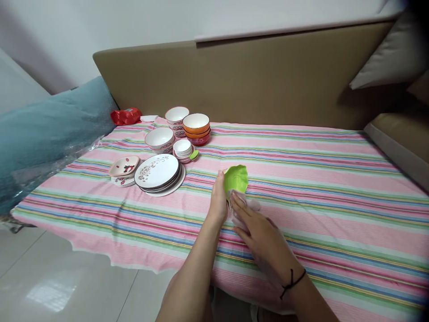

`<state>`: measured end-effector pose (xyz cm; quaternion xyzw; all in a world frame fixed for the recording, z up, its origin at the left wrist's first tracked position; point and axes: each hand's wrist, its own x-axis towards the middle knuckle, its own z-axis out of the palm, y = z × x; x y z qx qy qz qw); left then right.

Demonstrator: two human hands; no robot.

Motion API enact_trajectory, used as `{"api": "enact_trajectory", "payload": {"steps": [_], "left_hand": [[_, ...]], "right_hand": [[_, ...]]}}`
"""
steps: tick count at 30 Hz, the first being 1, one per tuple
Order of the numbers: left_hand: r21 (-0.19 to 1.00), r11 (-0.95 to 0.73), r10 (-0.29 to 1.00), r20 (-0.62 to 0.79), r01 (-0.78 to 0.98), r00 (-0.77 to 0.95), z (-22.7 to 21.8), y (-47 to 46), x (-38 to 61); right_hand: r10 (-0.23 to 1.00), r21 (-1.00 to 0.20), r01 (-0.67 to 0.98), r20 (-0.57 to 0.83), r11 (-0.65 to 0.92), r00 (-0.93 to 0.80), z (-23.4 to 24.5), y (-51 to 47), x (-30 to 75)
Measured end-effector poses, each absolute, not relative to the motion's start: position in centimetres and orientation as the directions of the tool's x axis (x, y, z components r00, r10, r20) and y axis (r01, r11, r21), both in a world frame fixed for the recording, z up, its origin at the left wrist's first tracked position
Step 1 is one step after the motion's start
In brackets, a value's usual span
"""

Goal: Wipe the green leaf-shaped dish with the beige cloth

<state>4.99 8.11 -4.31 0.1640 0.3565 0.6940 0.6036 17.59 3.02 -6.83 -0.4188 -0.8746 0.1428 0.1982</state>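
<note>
A bright green leaf-shaped dish (236, 178) with a wavy rim is tilted up above the striped cloth. My left hand (218, 202) grips its left side, the thumb along the edge and the other fingers hidden behind. A crumpled white wiping cloth (254, 205) lies under the fingers of my right hand (259, 230), which presses it against the dish's lower inside. The dish's underside is out of sight.
Left of my hands stand stacked plates (157, 172), small square dishes (124, 166), little white bowls (182, 146), orange-and-red bowls (196, 126) and patterned bowls (160, 138). A red plastic packet (126, 116) lies behind, near the blue cushion (56, 129). The brown backrest (248, 85) closes off the far side.
</note>
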Motion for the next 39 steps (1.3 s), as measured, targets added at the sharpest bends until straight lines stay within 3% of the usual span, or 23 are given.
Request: {"api": "enact_trajectory", "payload": {"steps": [3, 6, 10, 15, 21, 28, 35, 39], "left_hand": [[0.677, -0.074, 0.946, -0.185, -0.732, -0.267, -4.0, 8.0, 4.8], [0.63, -0.128, 0.926, -0.201, -0.766, -0.32, -3.7, 8.1, 4.5], [0.581, -0.104, 0.926, -0.239, -0.807, -0.291, -3.4, 8.3, 4.3], [0.563, -0.086, 0.923, -0.266, -0.822, -0.279, -3.5, 8.4, 4.5], [0.538, -0.087, 0.916, -0.289, -0.839, -0.28, -3.8, 8.3, 4.8], [0.545, 0.014, 0.921, -0.334, -0.838, -0.202, -3.8, 8.1, 5.8], [0.572, 0.028, 0.947, -0.277, -0.82, -0.161, -3.9, 8.3, 5.5], [0.586, -0.016, 0.939, -0.269, -0.81, -0.213, -3.8, 8.5, 5.2]], "right_hand": [[0.757, -0.516, 0.583, 0.228, 0.627, -0.612, -6.7, 3.2, 18.5], [0.784, -0.51, 0.61, 0.253, 0.606, -0.567, -6.6, 3.3, 18.5], [0.701, -0.534, 0.503, 0.27, 0.68, -0.661, -6.5, 3.4, 18.0], [0.791, -0.53, 0.602, 0.262, 0.597, -0.554, -6.3, 3.2, 17.5], [0.739, -0.58, 0.509, 0.268, 0.636, -0.618, -6.8, 3.3, 17.7], [0.748, -0.505, 0.568, 0.294, 0.65, -0.594, -7.1, 3.7, 17.9], [0.759, -0.367, 0.71, 0.542, 0.601, -0.361, -6.2, 3.7, 18.9], [0.728, -0.363, 0.683, 0.577, 0.634, -0.37, -6.2, 3.6, 18.6]]}}
